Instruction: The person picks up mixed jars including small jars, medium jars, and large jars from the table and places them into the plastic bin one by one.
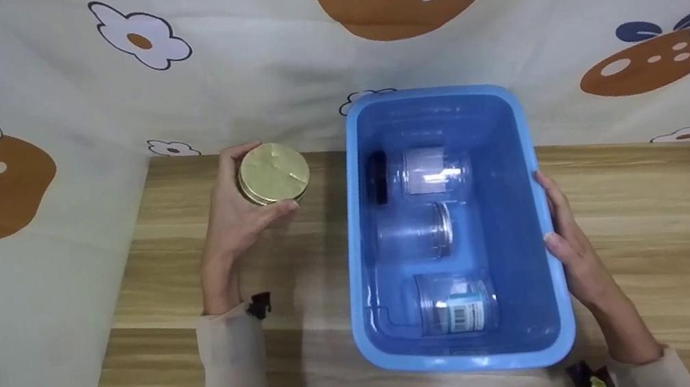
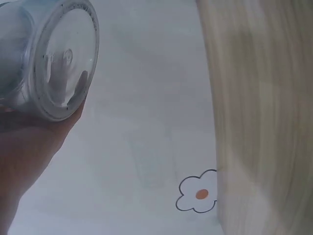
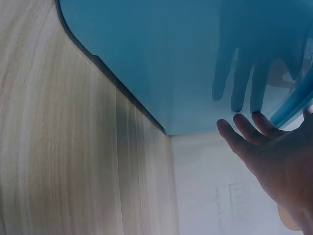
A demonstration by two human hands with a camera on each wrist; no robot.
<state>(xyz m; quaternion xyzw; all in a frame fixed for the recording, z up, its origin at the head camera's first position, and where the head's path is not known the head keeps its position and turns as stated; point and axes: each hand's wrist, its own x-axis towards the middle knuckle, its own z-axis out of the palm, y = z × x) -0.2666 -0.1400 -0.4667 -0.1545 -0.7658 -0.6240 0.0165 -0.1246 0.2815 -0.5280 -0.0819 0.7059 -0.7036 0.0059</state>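
Note:
My left hand (image 1: 236,214) grips a jar with a flat gold lid (image 1: 274,172), left of the blue plastic bin (image 1: 469,365). In the left wrist view the jar's clear round base (image 2: 68,58) shows, tilted toward the camera. My right hand (image 1: 572,247) holds the bin's right rim, thumb laid over the edge. Three of its fingers (image 3: 252,129) stretch out below the rim beside the glossy outer wall (image 3: 161,63). Inside the bin several clear jars lie on their sides: one at the back (image 1: 435,172), one with a silvery lid (image 1: 413,232), and a labelled one (image 1: 456,304).
A dark upright shape (image 1: 379,177) sits by the back jar, along the bin's left wall. Beneath everything is a wood-grain table (image 1: 652,207). Pale cloth (image 1: 266,47) printed with rabbits, flowers and orange fruit hangs behind the table and along its sides.

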